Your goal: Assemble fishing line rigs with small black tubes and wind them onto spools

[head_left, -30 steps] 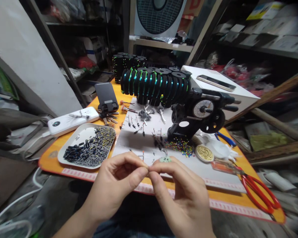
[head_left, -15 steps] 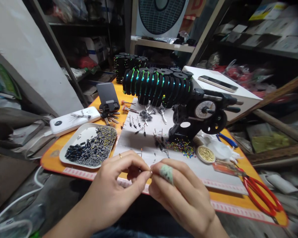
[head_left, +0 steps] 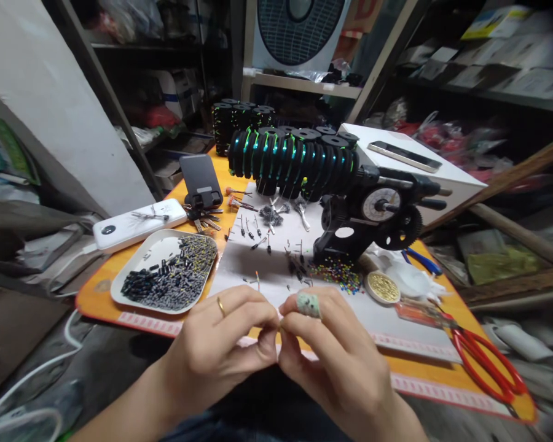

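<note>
My left hand point(head_left: 233, 334), with a gold ring on one finger, is closed in a pinch above the table's near edge. Fingertip to fingertip with it, my right hand point(head_left: 334, 350) pinches too; a green patterned bandage point(head_left: 308, 304) wraps one of its fingers. Whatever lies between the fingertips is too small and covered to name. Just beyond the hands, small black parts with thin stems point(head_left: 297, 269) lie on a white sheet point(head_left: 233, 264). A heap of multicoloured beads point(head_left: 338, 273) is beside a round dish of gold-coloured bits point(head_left: 382, 287).
On the left stand a white tray point(head_left: 120, 294) of small dark cylinders, a white power strip-like device point(head_left: 138, 226) and a phone stand point(head_left: 201, 178). A black geared rig with ribbed rolls point(head_left: 295, 159) fills the back. Red-handled scissors point(head_left: 488, 362) and blue-handled pliers point(head_left: 424, 261) lie right.
Both hands have shifted slightly, their fingertips still meeting. My left fingers have curled in more, and the left thumb has moved lower. Objects on the table look the same.
</note>
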